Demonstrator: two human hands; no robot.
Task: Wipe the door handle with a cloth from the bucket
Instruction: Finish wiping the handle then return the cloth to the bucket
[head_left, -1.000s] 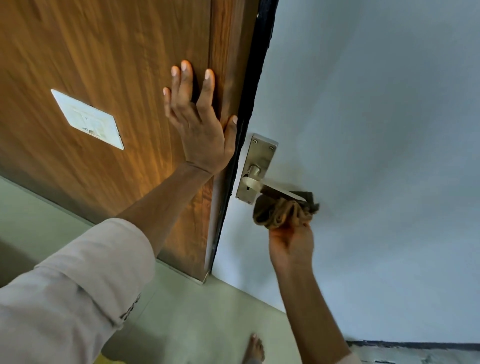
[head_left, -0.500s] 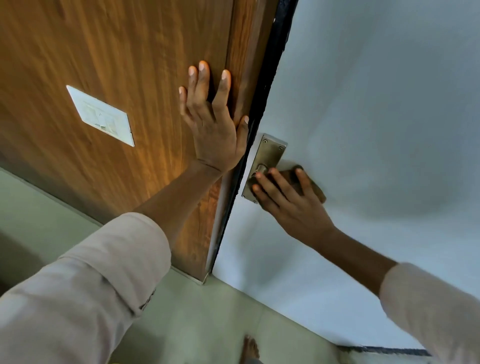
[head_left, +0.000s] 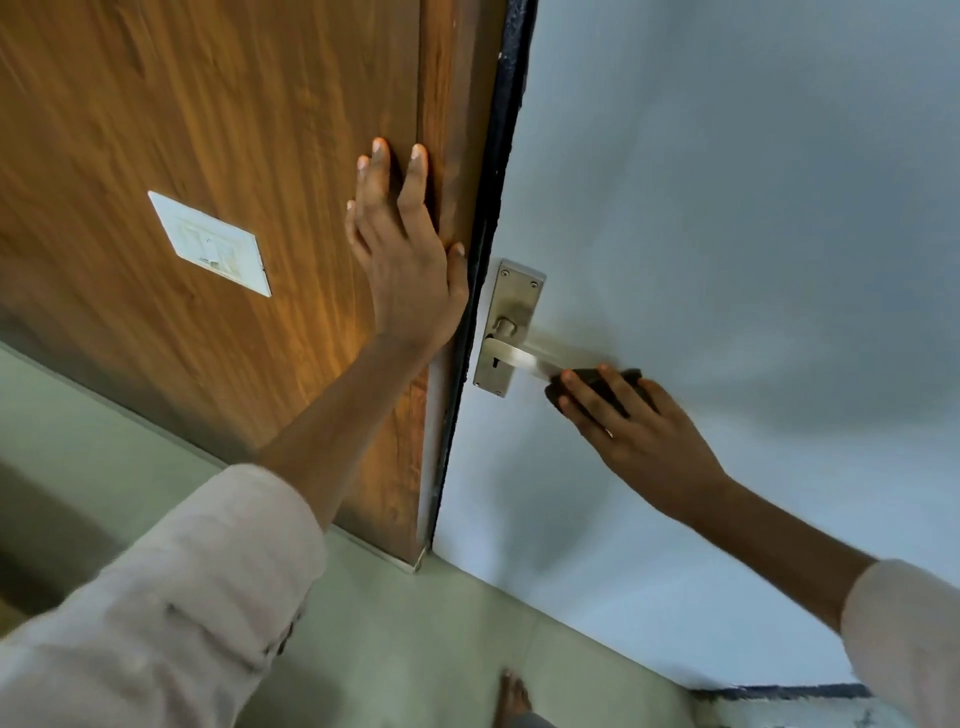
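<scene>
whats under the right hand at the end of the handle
A dark cloth shows under the right hand, wrapped over the door handle tip. The tip itself is covered.

The door handle (head_left: 524, 358) is a brushed silver lever on a tall, narrow backplate of the same metal, screwed at its top corners to the pale grey door, just right of the door's dark edge. The lever runs out to the right from a round neck, tilting slightly downward. A keyhole slot sits below it. The cloth (head_left: 602, 384) is dark and bunched, wrapped over the lever's far right end and hiding the tip.
</scene>
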